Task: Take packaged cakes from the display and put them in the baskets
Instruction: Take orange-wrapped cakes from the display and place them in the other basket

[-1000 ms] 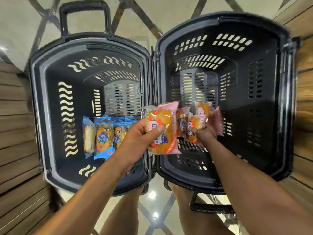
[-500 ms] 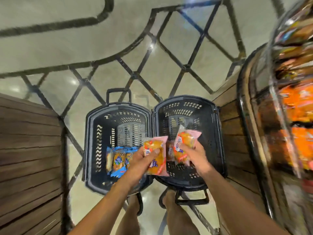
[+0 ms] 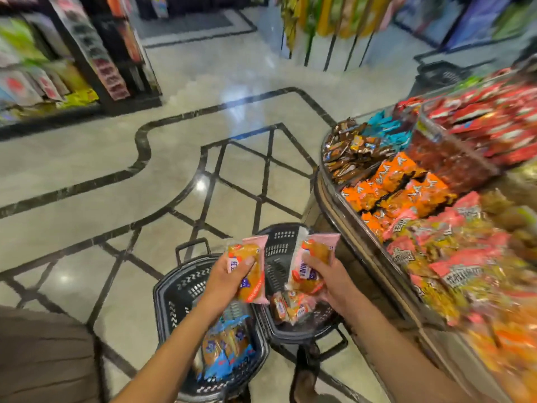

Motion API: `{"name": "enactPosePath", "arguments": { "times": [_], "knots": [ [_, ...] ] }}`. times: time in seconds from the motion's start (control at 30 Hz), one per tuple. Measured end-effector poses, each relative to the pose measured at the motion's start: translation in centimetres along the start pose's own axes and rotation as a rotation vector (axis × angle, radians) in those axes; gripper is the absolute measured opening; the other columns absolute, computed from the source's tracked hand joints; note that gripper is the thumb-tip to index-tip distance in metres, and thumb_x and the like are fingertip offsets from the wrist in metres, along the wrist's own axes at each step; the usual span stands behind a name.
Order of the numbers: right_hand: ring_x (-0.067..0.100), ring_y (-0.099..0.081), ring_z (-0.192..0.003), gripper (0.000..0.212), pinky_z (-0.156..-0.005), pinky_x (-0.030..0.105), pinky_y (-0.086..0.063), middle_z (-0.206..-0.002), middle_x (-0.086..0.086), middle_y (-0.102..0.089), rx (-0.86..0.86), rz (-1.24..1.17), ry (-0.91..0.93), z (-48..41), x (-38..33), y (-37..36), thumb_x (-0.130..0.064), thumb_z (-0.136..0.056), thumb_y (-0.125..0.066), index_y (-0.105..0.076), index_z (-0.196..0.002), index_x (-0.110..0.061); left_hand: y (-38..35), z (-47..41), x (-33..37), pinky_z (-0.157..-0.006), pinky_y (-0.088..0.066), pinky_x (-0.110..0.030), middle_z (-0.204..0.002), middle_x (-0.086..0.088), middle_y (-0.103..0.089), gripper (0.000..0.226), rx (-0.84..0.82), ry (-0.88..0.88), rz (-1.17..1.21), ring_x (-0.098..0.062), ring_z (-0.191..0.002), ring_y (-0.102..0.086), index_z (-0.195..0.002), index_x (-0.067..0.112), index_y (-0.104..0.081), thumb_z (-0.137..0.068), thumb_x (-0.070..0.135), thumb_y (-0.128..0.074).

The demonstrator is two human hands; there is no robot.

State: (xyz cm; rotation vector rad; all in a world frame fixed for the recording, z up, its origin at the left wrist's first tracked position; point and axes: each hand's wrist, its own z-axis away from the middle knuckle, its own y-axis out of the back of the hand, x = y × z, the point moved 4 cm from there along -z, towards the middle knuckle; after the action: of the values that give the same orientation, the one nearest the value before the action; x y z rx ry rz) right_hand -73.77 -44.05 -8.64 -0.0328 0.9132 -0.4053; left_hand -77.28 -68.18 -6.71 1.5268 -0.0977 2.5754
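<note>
The left hand [image 3: 231,276] curls around one pink-wrapped cake [image 3: 250,271], thumb pressed across the front of the pack and fingers behind it. The right hand [image 3: 329,279] grips a second pink pack [image 3: 315,258] the same way, thumb on top. The blur hides whether another pack sits behind it in that grip. Both hands are held above the baskets, near each other but apart.

Below them two black baskets stand on the floor, side by side and touching. The left basket [image 3: 174,311] holds a heap of blue-wrapped cakes [image 3: 225,354], several of them, too smeared to count. The right basket [image 3: 283,238] holds a few pink-wrapped cakes [image 3: 290,308] lying at the near end of its bottom, and their number is also unclear.

Just right of the baskets runs the display [image 3: 347,216], a curved counter with a clear rim, piled in bands. Pink packs [image 3: 453,228] like the held ones lie nearest, then orange packs [image 3: 402,184], brown packs [image 3: 348,154], teal packs [image 3: 388,132] and red packs [image 3: 494,117] farthest back.

The pale polished floor [image 3: 116,158], crossed by dark inlaid lines, stretches away to stocked shelves [image 3: 43,68] at far left and a rack of hanging bags [image 3: 319,18] at the back.
</note>
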Motion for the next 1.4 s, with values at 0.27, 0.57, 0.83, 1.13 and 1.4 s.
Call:
{"name": "enactPosePath", "arguments": {
  "times": [0.27,0.57,0.83,1.13,1.4],
  "knots": [
    [0.035,-0.074,-0.099,0.031,-0.089,0.059,-0.058,-0.106,0.015,-0.077,0.203,-0.094,0.167,12.6,-0.3,3.2,-0.033,-0.091,-0.075,-0.068,-0.116,-0.016,-5.1,5.5,3.2,-0.062,-0.051,-0.011,-0.099,-0.003,-0.074,0.013,-0.205,-0.195,-0.159,-0.012,-0.085,-0.071,-0.109,0.019,-0.063,-0.098,0.022,-0.068],
    [0.021,-0.075,-0.085,0.037,-0.079,0.042,-0.062,-0.096,0.007,-0.078,0.475,-0.202,0.373,27.5,2.5,15.3,-0.035,-0.083,-0.069,-0.066,-0.112,-0.014,-19.9,14.9,2.0,-0.063,-0.053,-0.015,-0.092,-0.001,-0.076,0.014,-0.577,-0.291,-0.255,-0.003,-0.075,-0.073,-0.112,0.014,-0.066,-0.098,0.014,-0.068],
    [0.025,-0.074,-0.102,0.039,-0.093,0.054,-0.058,-0.110,0.004,-0.077,0.686,-0.268,0.333,42.6,10.1,28.1,-0.042,-0.091,-0.072,-0.062,-0.123,-0.024,-34.7,27.5,-4.1,-0.084,-0.059,-0.035,-0.103,-0.004,-0.078,0.033,-0.843,-0.267,-0.317,-0.024,-0.099,-0.075,-0.115,0.022,-0.066,-0.089,0.038,-0.076],
    [0.027,-0.076,-0.093,0.028,-0.074,0.041,-0.061,-0.105,0.011,-0.077,0.712,-0.443,0.245,51.9,16.3,38.4,-0.021,-0.093,-0.069,-0.061,-0.119,-0.015,-46.4,37.7,-9.5,-0.074,-0.056,-0.022,-0.106,0.004,-0.076,0.020,-0.953,-0.227,-0.357,-0.006,-0.089,-0.075,-0.113,0.030,-0.063,-0.096,0.036,-0.070],
    [0.029,-0.076,-0.093,0.032,-0.081,0.047,-0.062,-0.105,0.012,-0.077,0.688,-0.349,0.226,50.1,15.0,46.8,0.003,-0.094,-0.057,-0.059,-0.122,-0.011,-53.4,35.4,-9.3,-0.086,-0.061,-0.032,-0.115,0.000,-0.076,0.044,-1.002,-0.225,-0.333,-0.016,-0.101,-0.075,-0.129,0.027,-0.059,-0.090,0.043,-0.070]
  ]
}}
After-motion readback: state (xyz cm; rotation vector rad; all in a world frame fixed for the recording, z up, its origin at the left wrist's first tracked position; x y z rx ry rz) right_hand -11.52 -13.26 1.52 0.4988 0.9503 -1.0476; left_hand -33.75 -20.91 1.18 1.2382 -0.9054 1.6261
